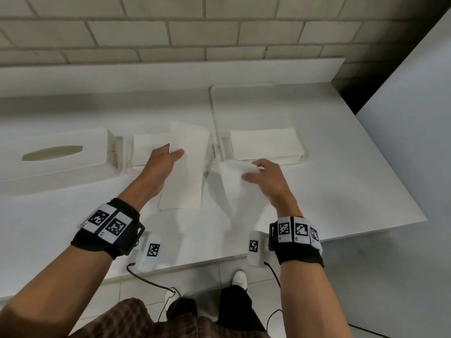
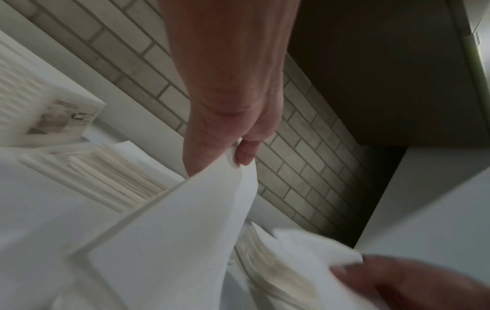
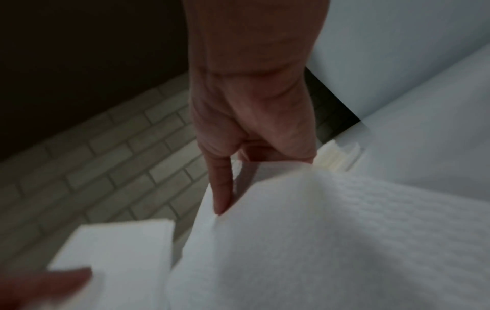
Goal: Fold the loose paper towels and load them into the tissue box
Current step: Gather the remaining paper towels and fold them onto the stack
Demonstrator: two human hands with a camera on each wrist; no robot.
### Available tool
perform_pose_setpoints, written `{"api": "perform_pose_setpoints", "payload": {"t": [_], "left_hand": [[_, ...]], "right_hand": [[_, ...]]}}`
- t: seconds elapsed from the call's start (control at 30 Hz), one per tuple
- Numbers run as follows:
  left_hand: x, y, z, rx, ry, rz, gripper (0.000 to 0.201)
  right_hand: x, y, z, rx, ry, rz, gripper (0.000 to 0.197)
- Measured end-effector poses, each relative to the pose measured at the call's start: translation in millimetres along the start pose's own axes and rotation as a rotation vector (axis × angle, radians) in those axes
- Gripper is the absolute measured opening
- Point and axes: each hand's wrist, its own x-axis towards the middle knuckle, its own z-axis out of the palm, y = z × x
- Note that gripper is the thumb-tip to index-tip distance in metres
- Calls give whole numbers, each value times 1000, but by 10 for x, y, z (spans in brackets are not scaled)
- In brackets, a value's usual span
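Note:
My left hand (image 1: 170, 154) pinches a folded white paper towel (image 1: 186, 167) by its long edge, lifted above the table; the left wrist view shows thumb and finger clamped on the folded paper towel (image 2: 185, 220). My right hand (image 1: 256, 170) grips a loose, blurred paper towel (image 1: 231, 181), its embossed sheet (image 3: 331, 230) draped below my fingers (image 3: 222, 188). The white tissue box lid (image 1: 56, 157) with an oval slot lies at left. Beside it, the box's clear base (image 1: 129, 152) holds folded towels. A clear tray (image 1: 302, 154) at right holds a stack of towels (image 1: 263, 142).
A white board (image 1: 244, 106) lies under the right tray. A raised white ledge (image 1: 170, 71) and a brick wall (image 1: 170, 32) run along the back. A white panel (image 1: 415, 118) stands at right. The table's front edge (image 1: 219, 257) is near my wrists.

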Motion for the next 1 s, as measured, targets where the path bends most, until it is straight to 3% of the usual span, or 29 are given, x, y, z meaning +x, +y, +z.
{"api": "perform_pose_setpoints", "payload": {"t": [0.1, 0.17, 0.27, 0.4, 0.53, 0.6, 0.7, 0.8, 0.9, 1.0], "left_hand": [[-61, 7, 72, -65, -7, -8, 47], [-81, -13, 93, -115, -71, -38, 42], [-153, -7, 86, -194, -245, -69, 34], [-196, 33, 10, -410, -322, -74, 46], [-208, 36, -94, -283, -254, 25, 33], [-184, 37, -159, -213, -197, 75, 29], [-148, 54, -257, -183, -185, 116, 31], [-154, -12, -330, -174, -136, 160, 40], [-196, -135, -385, -124, -66, 213, 36], [-240, -166, -415, -169, -41, 291, 41]], "right_hand": [[-135, -378, 78, 219, -92, -83, 43], [-159, -548, 244, 288, -108, -127, 50], [-136, -670, 560, 267, -71, -172, 52], [-109, -696, 798, 217, -9, -231, 52], [-113, -702, 948, 205, 10, -240, 66], [-97, -686, 993, 205, -58, -217, 78], [-95, -671, 1008, 178, -258, -188, 61], [-122, -665, 1043, 176, -274, -212, 32], [-172, -652, 1083, 233, -280, -250, 25], [-215, -620, 1109, 228, -358, -293, 32]]}}
